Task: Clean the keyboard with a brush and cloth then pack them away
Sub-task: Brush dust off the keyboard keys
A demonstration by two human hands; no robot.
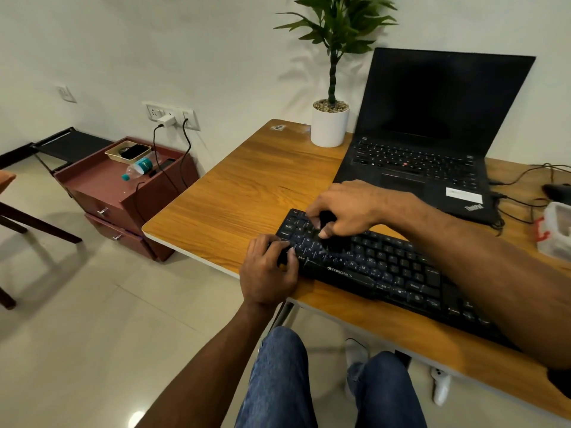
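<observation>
Head view: brushing step seemingly in hand, cloth wipe and packing away still to come; next move calls for working rightward along the key rows. Black Zebronics keyboard (380, 267) lying near the front edge of the wooden bench (234, 193); left hand (268, 270) curled, clamped on its near-left corner; right hand (343, 208) pinched over the far-left keys on something small and dark, likely the brush, too hidden to tell; cloth not seen.
</observation>
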